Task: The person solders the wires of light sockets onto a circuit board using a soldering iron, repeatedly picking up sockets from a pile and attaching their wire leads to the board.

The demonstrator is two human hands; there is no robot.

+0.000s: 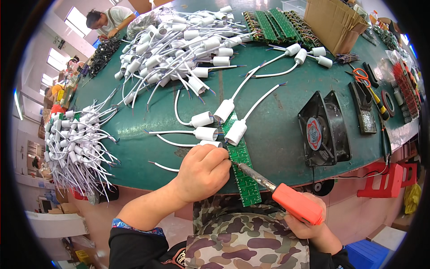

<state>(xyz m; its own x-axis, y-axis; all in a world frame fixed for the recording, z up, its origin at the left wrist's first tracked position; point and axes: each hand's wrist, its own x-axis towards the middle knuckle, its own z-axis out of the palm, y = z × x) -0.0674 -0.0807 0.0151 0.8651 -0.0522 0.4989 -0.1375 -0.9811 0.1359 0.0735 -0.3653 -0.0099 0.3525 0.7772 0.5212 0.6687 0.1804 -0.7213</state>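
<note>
A long green circuit board (242, 157) lies across the table's near edge, with white lamp holders (235, 132) standing along its far part. My left hand (204, 172) is closed at the board's left edge; a white cable (164, 167) runs in under it, and the lamp holder it leads to is hidden by my fingers. Another lamp holder (210, 143) shows just beyond my knuckles. My right hand (307, 219) grips the red handle of a soldering iron (295, 202). The iron's tip points at the board right beside my left fingertips.
Heaps of cabled lamp holders lie at the far middle (152, 58) and left (80, 148). On the right stand a black fan (320, 130), orange scissors (361, 77) and a screwdriver (380, 107). Green boards (273, 24) and a cardboard box (333, 24) are farther back. A person (109, 22) works across the table.
</note>
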